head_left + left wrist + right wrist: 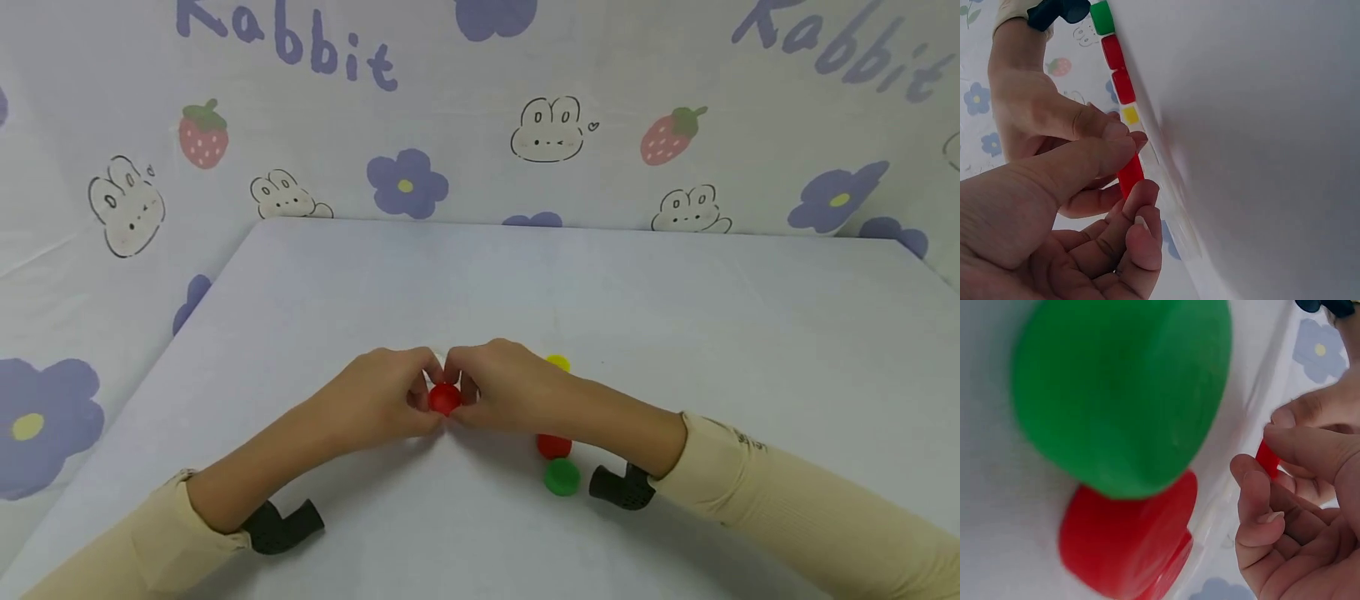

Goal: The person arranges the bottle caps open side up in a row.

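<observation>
Near the middle of the white table, both hands pinch one small round red cap-like piece (pixel 445 400), its dished top facing up. My left hand (pixel 382 393) grips its left side, and my right hand (pixel 506 387) grips its right side. Thumb tips meet at the near edge, with index fingers curled round the far edge. In the left wrist view the red piece (pixel 1129 176) shows edge-on between the fingers. The right wrist view has only a narrow strip of the red piece (pixel 1267 459), the rest hidden by fingers.
Beside the right forearm stand a green piece (pixel 562 477), a red piece (pixel 555 447) and a partly hidden yellow piece (pixel 558 362). The left wrist view shows another red piece (pixel 1124 86) in that row. Dark camera mounts (pixel 283 527) hang under both wrists. A patterned cloth (pixel 465 117) hangs behind the table.
</observation>
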### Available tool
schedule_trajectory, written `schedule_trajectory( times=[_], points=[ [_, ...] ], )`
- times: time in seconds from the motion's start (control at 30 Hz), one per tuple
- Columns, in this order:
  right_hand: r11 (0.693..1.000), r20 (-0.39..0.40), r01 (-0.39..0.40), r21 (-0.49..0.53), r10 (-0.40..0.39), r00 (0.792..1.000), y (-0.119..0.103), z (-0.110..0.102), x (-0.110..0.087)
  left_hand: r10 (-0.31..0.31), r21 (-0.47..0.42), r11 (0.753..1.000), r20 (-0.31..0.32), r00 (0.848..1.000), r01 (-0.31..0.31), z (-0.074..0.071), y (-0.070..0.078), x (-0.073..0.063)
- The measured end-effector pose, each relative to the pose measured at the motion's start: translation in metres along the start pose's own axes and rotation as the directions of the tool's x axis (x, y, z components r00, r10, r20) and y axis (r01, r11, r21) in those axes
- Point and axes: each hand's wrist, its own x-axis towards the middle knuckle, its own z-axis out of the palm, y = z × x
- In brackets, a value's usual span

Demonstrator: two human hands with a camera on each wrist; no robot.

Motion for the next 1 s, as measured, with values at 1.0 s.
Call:
schedule_trajectory(
  times=[1.0],
  points=[
    [0.998,0.1,-0.035,-0.051,0.04,0.994,-0.018,0.0,0.026,-0.168,0.163,0.973,0.018,0.986,0.163,-0.018,-0.01,0.005]
  ],
)
